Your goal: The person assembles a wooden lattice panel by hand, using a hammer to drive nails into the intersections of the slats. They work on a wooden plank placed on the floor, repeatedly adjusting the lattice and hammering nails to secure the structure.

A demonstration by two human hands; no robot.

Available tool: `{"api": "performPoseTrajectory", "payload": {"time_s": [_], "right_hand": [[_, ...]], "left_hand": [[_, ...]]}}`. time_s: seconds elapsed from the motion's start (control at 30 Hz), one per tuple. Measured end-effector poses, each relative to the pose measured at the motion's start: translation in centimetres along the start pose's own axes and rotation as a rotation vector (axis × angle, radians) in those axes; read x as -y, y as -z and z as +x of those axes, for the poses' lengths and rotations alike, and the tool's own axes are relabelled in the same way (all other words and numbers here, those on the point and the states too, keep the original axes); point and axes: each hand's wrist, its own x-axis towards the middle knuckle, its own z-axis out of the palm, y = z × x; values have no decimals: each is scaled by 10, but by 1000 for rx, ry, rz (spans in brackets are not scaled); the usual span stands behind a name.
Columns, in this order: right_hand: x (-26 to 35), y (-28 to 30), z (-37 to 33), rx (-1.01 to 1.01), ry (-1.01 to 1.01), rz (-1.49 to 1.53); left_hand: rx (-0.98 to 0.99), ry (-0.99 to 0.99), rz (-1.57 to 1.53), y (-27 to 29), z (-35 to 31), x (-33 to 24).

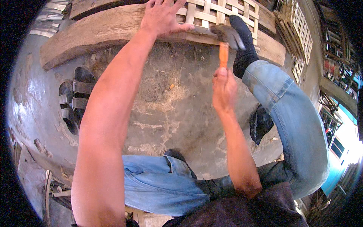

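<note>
My left hand [163,18] lies with fingers spread at the near edge of a woven panel of pale bamboo strips [190,14], at the top of the view. The panel rests on thick wooden planks [94,30]. In my right hand [225,89] is a hammer [224,56] with an orange handle, gripped in closed fingers. Its dark metal head is smeared by motion and hangs over the panel's near edge, right of my left hand. My foot in a black sock [245,45] presses on the panel's right side, beside the hammer head.
A pair of dark sandals [77,94] sits on the concrete floor [159,125] at left. A black plastic bag [261,124] lies near my right leg. Several finished-looking woven panels [298,32] lean at upper right. Loose strips [47,17] are at upper left.
</note>
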Motion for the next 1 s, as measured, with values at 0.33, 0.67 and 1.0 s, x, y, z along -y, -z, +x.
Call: {"api": "performPoseTrajectory", "payload": {"time_s": [0.33, 0.67, 1.0], "right_hand": [[41, -2, 21, -126, 47, 122], [67, 6, 4, -112, -45, 467], [47, -35, 14, 8, -718, 1091]], "left_hand": [[-95, -34, 19, -8, -1, 1], [23, 5, 40, 0, 0, -1], [-24, -18, 30, -4, 0, -2]]}}
